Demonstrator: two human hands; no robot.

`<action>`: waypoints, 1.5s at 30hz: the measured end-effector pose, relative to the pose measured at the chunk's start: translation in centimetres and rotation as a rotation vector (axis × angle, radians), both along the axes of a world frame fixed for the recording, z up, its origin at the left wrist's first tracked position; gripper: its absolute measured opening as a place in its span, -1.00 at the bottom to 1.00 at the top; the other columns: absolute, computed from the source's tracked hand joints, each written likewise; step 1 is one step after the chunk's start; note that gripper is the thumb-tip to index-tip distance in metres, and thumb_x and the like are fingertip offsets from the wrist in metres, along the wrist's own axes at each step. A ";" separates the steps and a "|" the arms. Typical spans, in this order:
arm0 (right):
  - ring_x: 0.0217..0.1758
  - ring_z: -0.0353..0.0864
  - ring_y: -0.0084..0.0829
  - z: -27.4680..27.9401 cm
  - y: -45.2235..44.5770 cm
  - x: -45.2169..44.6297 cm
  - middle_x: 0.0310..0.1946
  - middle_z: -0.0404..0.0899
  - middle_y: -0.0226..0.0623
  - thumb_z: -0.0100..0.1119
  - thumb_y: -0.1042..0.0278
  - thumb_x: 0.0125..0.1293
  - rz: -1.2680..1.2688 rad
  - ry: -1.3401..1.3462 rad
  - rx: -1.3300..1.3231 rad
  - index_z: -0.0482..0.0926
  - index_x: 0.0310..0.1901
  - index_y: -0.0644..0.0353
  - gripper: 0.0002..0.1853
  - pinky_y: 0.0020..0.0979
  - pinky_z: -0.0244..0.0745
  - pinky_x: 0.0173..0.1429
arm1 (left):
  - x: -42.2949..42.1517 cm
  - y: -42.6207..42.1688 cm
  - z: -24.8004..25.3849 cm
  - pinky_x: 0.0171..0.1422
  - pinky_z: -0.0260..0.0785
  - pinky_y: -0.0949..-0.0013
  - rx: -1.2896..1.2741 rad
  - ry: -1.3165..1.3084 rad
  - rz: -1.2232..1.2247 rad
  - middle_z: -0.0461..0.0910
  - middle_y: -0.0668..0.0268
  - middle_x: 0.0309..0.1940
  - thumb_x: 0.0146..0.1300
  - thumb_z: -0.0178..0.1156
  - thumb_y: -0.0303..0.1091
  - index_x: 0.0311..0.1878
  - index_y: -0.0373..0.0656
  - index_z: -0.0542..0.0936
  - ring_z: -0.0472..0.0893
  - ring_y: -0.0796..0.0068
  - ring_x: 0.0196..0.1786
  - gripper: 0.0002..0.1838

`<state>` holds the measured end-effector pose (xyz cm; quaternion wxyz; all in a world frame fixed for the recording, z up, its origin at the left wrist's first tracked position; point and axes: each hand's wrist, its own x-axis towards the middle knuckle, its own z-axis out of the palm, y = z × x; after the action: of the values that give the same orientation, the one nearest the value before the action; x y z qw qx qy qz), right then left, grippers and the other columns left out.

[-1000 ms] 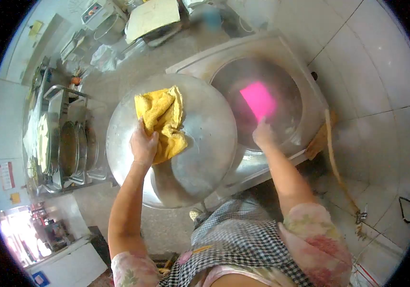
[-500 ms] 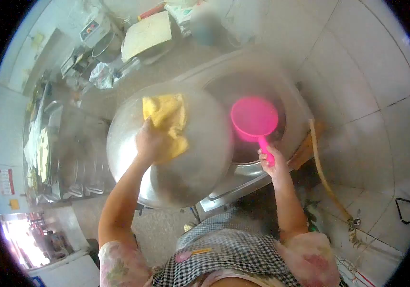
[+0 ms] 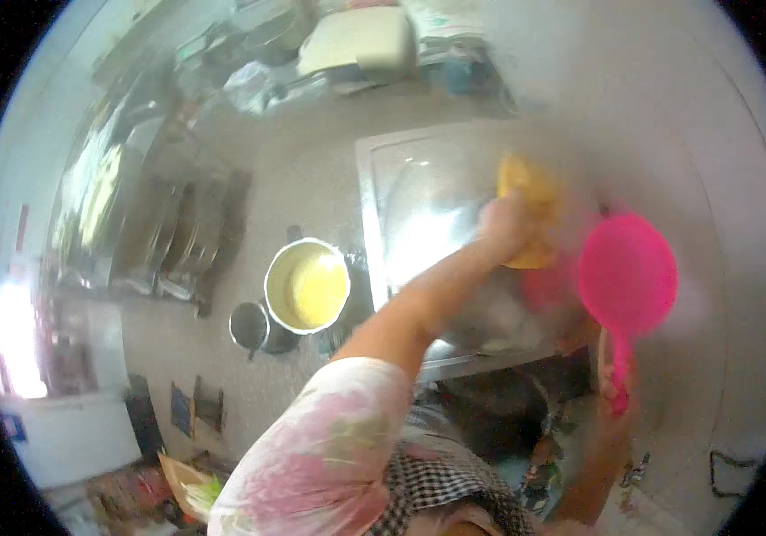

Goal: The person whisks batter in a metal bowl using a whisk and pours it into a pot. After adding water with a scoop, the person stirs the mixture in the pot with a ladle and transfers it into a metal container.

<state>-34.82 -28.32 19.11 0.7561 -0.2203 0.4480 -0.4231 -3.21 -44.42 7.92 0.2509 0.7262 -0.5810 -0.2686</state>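
Note:
My left hand [image 3: 501, 225] is closed on a yellow cloth [image 3: 533, 201] and presses it against a large shiny metal lid [image 3: 432, 201]. The lid lies over the square metal-edged stove [image 3: 368, 174], covering the round cooking vessel there. Off to the right, my right hand [image 3: 615, 382] grips the handle of a bright pink plastic dipper [image 3: 628, 268], raised beside the lid. A pink reflection shows on the lid's surface. Steam haze and motion blur soften the lid's right side.
A pot [image 3: 269, 288] with yellow contents stands on the floor left of the stove, beside a smaller dark container [image 3: 249, 327]. Metal racks [image 3: 164, 237] stand at the left. A pale board [image 3: 352, 40] and bags are at the back. A tiled wall [image 3: 704, 179] bounds the right.
My left hand has carried the lid rightward over the vessel, which was partly uncovered before. My right hand has moved the dipper right, away from above the vessel. The view has shifted, revealing the floor pot.

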 end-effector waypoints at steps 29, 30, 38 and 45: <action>-0.58 0.43 -0.48 -17.8 17.2 49.3 -0.47 0.43 -0.33 -0.01 0.50 0.13 0.773 0.791 -0.271 0.17 0.20 0.17 -0.45 -0.48 0.36 -0.64 | 12.4 98.1 -10.5 0.16 0.25 0.23 0.849 0.168 1.401 0.43 -0.05 0.01 0.04 0.17 -0.30 0.16 -0.35 0.28 0.43 0.06 0.07 -0.40; -0.56 0.47 -0.41 -20.0 18.0 50.3 -0.47 0.44 -0.29 -0.01 0.50 0.13 0.791 0.919 -0.359 0.17 0.20 0.17 -0.45 -0.40 0.40 -0.60 | 11.1 101.0 -12.4 0.14 0.26 0.24 0.861 0.147 1.386 0.44 -0.04 0.01 0.04 0.17 -0.31 0.16 -0.34 0.28 0.43 0.08 0.09 -0.39; -0.19 0.48 0.05 -25.3 22.8 52.4 -0.22 0.38 0.07 0.02 0.44 0.09 0.943 1.681 -1.025 -0.24 0.35 0.06 -0.16 -0.06 0.39 -0.12 | 17.0 102.0 -8.7 0.12 0.28 0.24 1.037 0.390 1.452 0.41 0.05 0.06 0.16 0.06 -0.43 0.24 -0.30 0.20 0.43 0.14 0.09 -0.44; -0.39 0.47 -0.43 -19.4 14.5 51.7 -0.34 0.41 -0.22 -0.01 0.42 0.16 0.466 0.999 -0.793 0.01 0.32 0.05 -0.34 -0.37 0.44 -0.42 | 19.3 96.7 -9.0 0.18 0.26 0.21 1.122 0.428 1.421 0.33 0.02 0.13 0.17 0.07 -0.47 0.26 -0.31 0.16 0.40 0.12 0.13 -0.43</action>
<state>16.86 -13.78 -0.28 0.3919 -0.7407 0.4953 -0.2290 16.07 52.28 -1.10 0.0703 0.8615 0.2735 -0.4219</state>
